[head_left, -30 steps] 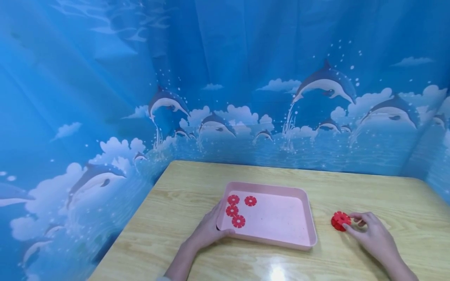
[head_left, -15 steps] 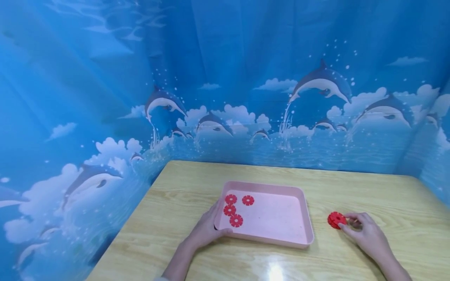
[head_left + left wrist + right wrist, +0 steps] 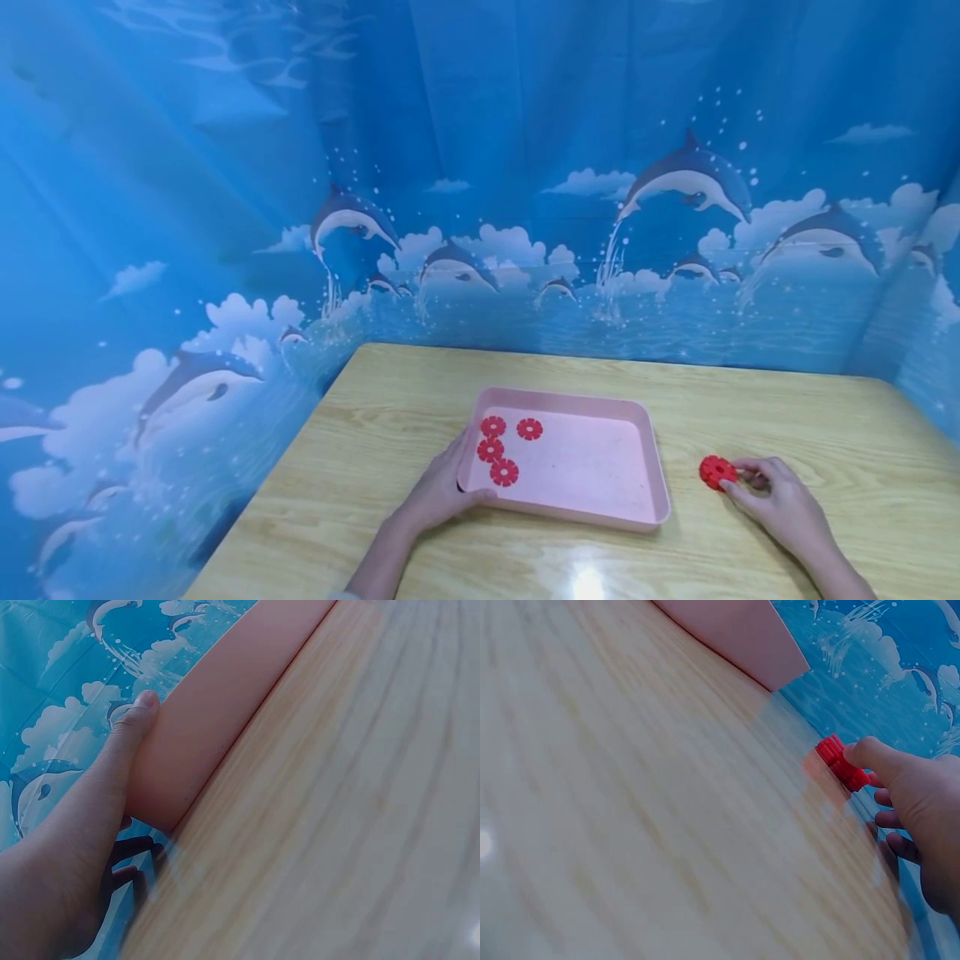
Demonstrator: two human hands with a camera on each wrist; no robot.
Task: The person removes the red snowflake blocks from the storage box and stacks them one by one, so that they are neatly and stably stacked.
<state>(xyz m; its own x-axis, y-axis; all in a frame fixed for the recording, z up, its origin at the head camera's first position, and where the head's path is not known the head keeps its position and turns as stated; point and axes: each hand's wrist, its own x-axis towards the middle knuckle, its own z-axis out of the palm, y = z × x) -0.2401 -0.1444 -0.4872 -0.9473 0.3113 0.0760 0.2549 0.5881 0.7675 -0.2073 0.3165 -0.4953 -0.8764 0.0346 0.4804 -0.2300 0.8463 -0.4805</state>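
My left hand (image 3: pixel 438 492) grips the near left corner of a pink tray (image 3: pixel 573 515), its thumb (image 3: pixel 142 709) against the front wall. Inside the tray, toward its left side, lie several flat red notched discs, one of them a snowflake disc (image 3: pixel 529 429) apart from the others. To the right of the tray, my right hand (image 3: pixel 783 504) pinches a small stack of red snowflake discs (image 3: pixel 717 472) between thumb and fingers. In the right wrist view the stack (image 3: pixel 840 761) is at the tabletop, with the thumb on it; how many discs it has cannot be told.
A light wood-grain table (image 3: pixel 405 392) bears the tray and the stack. Behind it and to the left hangs a blue curtain (image 3: pixel 480 167) printed with dolphins and clouds. A bright light reflection shows on the table's near part.
The head view has shifted slightly. The stack's discs, offset from one another a second ago, now look more closely lined up in my right hand. My left hand stays on the tray.
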